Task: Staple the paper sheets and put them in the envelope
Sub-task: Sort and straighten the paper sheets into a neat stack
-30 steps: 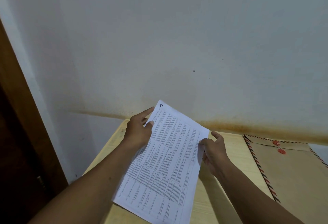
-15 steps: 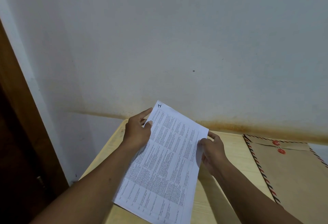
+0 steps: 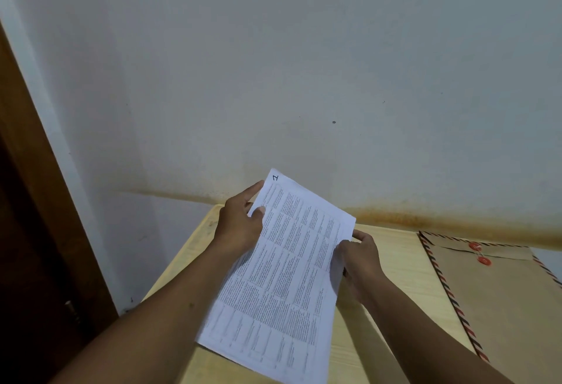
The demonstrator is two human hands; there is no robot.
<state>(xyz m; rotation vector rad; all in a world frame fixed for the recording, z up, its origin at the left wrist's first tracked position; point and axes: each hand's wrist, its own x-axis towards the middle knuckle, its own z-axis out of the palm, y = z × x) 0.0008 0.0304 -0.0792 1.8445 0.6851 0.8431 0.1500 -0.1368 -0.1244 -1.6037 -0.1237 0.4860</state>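
Observation:
White paper sheets (image 3: 282,274) printed with dense text are held tilted above the light wooden table (image 3: 398,265). My left hand (image 3: 238,225) grips their upper left edge, thumb on top. At the right edge my right hand (image 3: 360,259) pinches the sheets near the upper corner. A brown envelope (image 3: 498,301) with a red, black and white striped border and two red string buttons lies flat at the table's right side, apart from both hands. No stapler is in view.
A pale wall (image 3: 304,79) with a rusty stain line stands directly behind the table. A dark wooden door frame (image 3: 33,201) runs down the left. The table's left edge drops off beside my left forearm.
The sheets and both hands have shifted slightly; my right hand slid a little along the right edge. Nothing was let go.

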